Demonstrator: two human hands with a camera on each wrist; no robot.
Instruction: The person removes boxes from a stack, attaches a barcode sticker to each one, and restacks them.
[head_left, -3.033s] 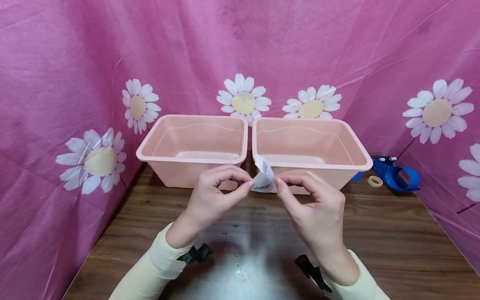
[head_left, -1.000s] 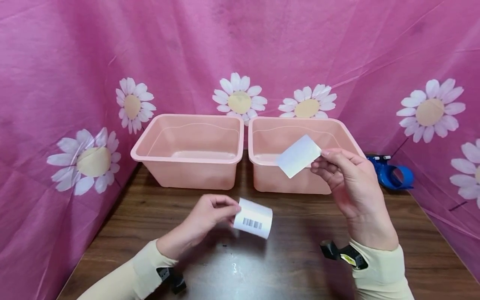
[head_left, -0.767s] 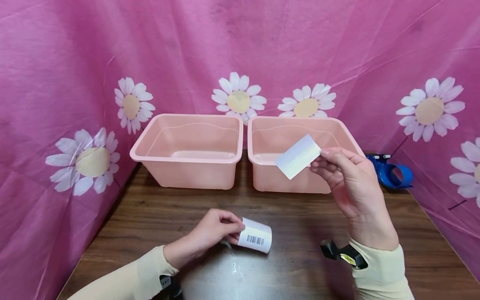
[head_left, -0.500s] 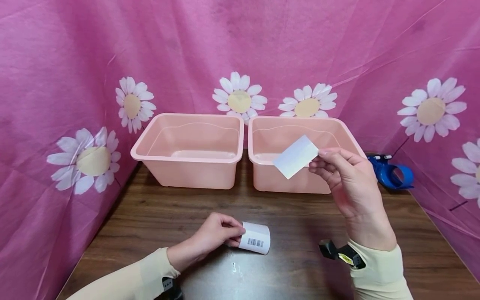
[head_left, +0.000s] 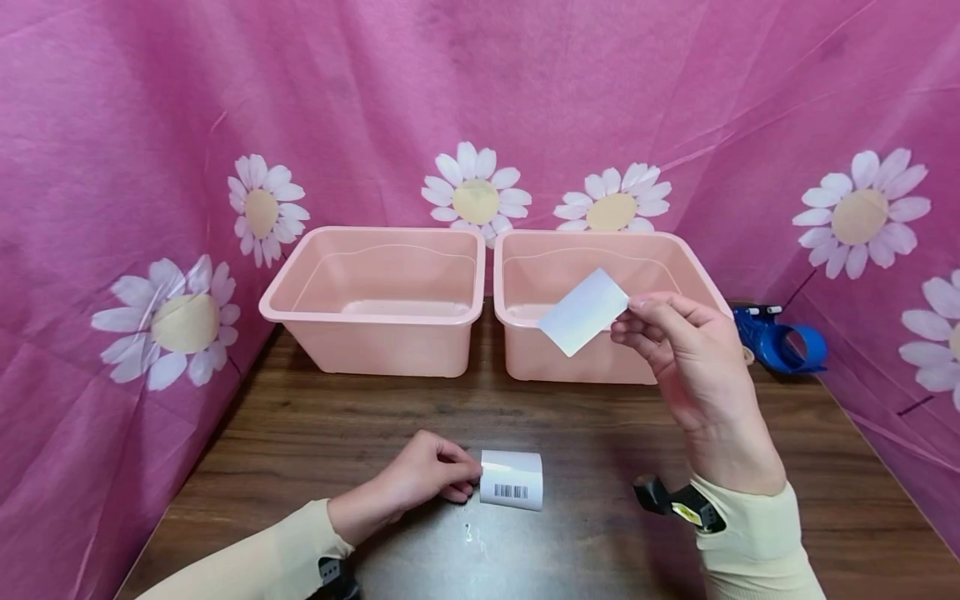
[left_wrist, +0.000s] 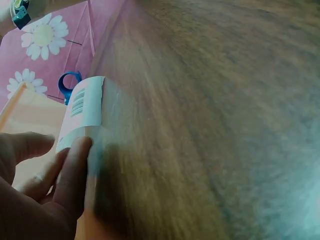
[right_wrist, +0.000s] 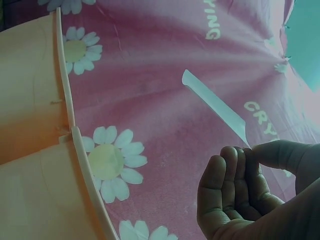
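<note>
My right hand (head_left: 708,387) pinches a flat white label (head_left: 583,312) by one corner between thumb and fingertips. In the head view it overlaps the right pink bin (head_left: 581,360), and its blank side faces me. The right wrist view shows the label (right_wrist: 215,102) slightly curled along its edges. On the table lies a curled white paper (head_left: 512,475) with a printed barcode. My left hand (head_left: 420,477) rests low beside its left edge, fingertips right at the paper. In the left wrist view the thumb stands apart from the fingers (left_wrist: 75,172), beside the barcode paper (left_wrist: 85,102).
A left pink bin (head_left: 390,350) stands beside the right one at the back of the wooden table (head_left: 360,408). Behind the right hand are a blue tape dispenser (head_left: 787,346) and a partly hidden small tan ring (head_left: 747,356). A pink flowered cloth (head_left: 360,108) surrounds the table.
Both hands peeled at the paper together, then parted. My left hand lowered the barcode paper to the table and loosened its fingers. My right hand has drifted slightly left with the label.
</note>
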